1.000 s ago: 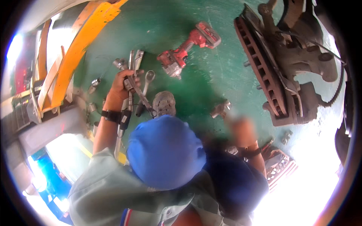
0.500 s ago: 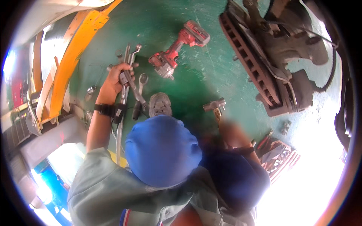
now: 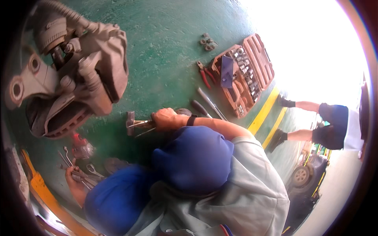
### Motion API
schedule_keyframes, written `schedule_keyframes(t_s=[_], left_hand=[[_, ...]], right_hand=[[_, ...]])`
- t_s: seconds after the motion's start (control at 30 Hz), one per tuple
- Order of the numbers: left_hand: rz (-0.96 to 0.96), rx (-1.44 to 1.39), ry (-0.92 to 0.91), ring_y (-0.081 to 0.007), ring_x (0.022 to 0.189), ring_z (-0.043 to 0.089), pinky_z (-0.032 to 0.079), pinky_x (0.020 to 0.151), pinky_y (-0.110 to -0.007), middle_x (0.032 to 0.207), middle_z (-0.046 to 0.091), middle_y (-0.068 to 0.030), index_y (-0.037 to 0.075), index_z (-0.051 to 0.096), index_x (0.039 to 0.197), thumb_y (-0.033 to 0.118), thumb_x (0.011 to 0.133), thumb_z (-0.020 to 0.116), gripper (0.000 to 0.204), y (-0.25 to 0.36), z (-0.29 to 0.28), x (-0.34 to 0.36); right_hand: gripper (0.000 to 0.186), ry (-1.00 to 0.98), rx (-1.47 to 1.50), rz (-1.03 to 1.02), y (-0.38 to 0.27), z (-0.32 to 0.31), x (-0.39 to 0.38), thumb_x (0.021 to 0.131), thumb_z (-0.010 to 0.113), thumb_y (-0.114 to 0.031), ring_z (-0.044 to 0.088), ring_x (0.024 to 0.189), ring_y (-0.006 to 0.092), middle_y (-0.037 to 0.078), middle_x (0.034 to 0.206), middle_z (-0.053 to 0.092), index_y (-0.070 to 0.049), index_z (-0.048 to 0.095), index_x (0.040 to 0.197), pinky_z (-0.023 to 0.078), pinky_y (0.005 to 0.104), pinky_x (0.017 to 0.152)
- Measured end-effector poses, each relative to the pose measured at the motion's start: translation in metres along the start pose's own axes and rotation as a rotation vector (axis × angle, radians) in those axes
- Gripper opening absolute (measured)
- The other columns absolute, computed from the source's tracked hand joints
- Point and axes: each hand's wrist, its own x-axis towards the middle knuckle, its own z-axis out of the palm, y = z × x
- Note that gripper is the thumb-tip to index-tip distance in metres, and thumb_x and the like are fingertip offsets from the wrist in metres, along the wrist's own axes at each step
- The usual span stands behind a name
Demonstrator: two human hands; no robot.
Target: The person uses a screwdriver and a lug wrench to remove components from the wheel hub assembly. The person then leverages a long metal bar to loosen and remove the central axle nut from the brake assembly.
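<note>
My right hand [image 3: 167, 118] is closed around the handle of a hammer [image 3: 130, 123], whose steel head points left over the green floor. Thin metal shanks lie along the handle in the same grip. At the lower left, my left hand [image 3: 75, 180] is wrapped around several wrenches [image 3: 68, 156]; their other ends are partly hidden by my blue-covered knee. Beside that hand a ratchet [image 3: 93, 170] lies on the floor. Farther up is a red impact wrench [image 3: 82, 147], partly covered by the large brake disc and caliper assembly [image 3: 88, 74].
Right of centre lies an open socket case [image 3: 240, 106], with red-handled pliers [image 3: 204, 75] and loose nuts [image 3: 208, 42] beside it. A dark-handled tool [image 3: 200, 107] and a metal bar [image 3: 211, 103] lie nearer. Another person's legs [image 3: 305, 106] stand beyond the yellow lines [image 3: 260, 114].
My view has turned to the right, so the brake assembly now appears at left and the socket case shows fully. Both hands keep their hold on the tools.
</note>
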Motion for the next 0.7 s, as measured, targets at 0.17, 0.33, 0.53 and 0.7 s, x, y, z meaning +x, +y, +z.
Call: schedule_keyframes(t_s=[0.17, 0.33, 0.53, 0.7], left_hand=[[-0.008, 0.208, -0.024, -0.014, 0.063, 0.059, 0.042, 0.043, -0.026, 0.082, 0.062, -0.002, 0.013, 0.059, 0.123, 0.027, 0.077, 0.061, 0.047, 0.063, 0.057, 0.04], [-0.081, 0.369, 0.081, -0.0168, 0.051, 0.055, 0.037, 0.037, -0.027, 0.078, 0.064, -0.0048, 0.012, 0.059, 0.103, 0.025, 0.072, 0.063, 0.034, 0.09, 0.069, 0.073], [0.011, 0.395, 0.135, -0.0181, 0.05, 0.054, 0.038, 0.037, -0.03, 0.068, 0.059, -0.005, 0.013, 0.056, 0.084, 0.025, 0.071, 0.066, 0.02, 0.078, 0.07, 0.096], [0.014, 0.408, 0.071, -0.017, 0.062, 0.056, 0.041, 0.048, -0.031, 0.076, 0.058, -0.0015, 0.013, 0.059, 0.086, 0.031, 0.077, 0.069, 0.023, 0.063, 0.066, 0.09]], right_hand=[[0.036, 0.251, -0.047, -0.08, -0.005, 0.024, -0.009, 0.078, 0.063, -0.021, 0.065, 0.093, 0.0349, 0.017, 0.096, 0.065, -0.003, 0.053, 0.108, 0.051, 0.0467, 0.077], [0.033, 0.412, -0.172, -0.091, -0.013, 0.042, -0.007, 0.082, 0.059, -0.02, 0.065, 0.092, 0.0323, 0.015, 0.097, 0.065, -0.002, 0.053, 0.109, 0.049, 0.0453, 0.077], [0.032, 0.225, -0.078, -0.058, -0.009, 0.022, -0.004, 0.086, 0.054, -0.017, 0.067, 0.091, 0.0334, 0.019, 0.097, 0.067, 0.002, 0.053, 0.111, 0.051, 0.0454, 0.077], [0.033, 0.083, -0.031, -0.12, -0.013, 0.0, 0.001, 0.084, 0.057, -0.02, 0.069, 0.086, 0.0353, 0.021, 0.092, 0.068, 0.004, 0.056, 0.107, 0.055, 0.045, 0.071]])
